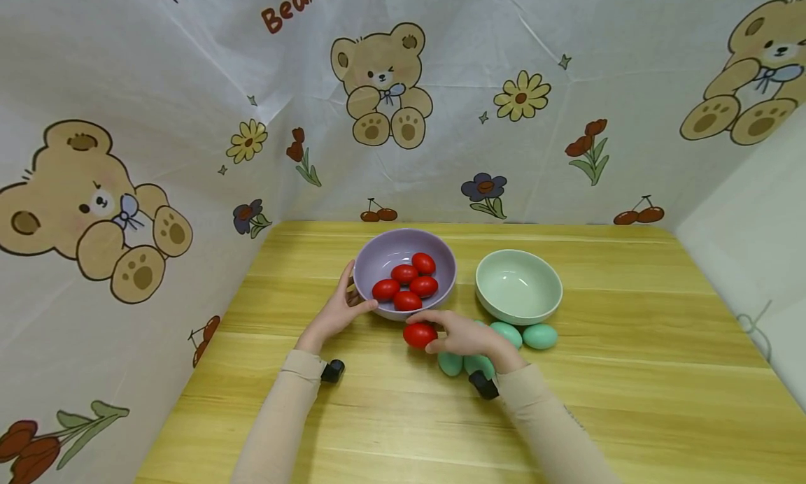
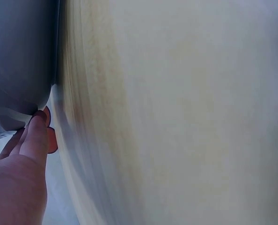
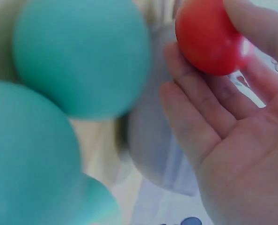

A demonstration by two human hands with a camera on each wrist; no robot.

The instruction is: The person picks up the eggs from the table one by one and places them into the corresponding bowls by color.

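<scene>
My right hand (image 1: 462, 333) pinches a red egg (image 1: 419, 336) between thumb and fingers, just in front of the purple bowl (image 1: 443, 250). In the right wrist view, the red egg (image 3: 211, 37) sits at the fingertips, away from the palm. Several red eggs (image 1: 405, 274) lie inside the purple bowl. My left hand (image 1: 334, 316) holds that bowl at its left side, thumb at the near rim and fingers along the outer wall. In the left wrist view, its fingers (image 2: 35, 140) press against the bowl's outside (image 2: 22, 51).
A pale green bowl (image 1: 519, 285) with nothing in it stands right of the purple one. Several mint green eggs (image 1: 540, 336) lie in front of it on the wooden table (image 1: 390, 428), partly behind my right hand. A bear-printed cloth (image 1: 441, 169) hangs at the back and left.
</scene>
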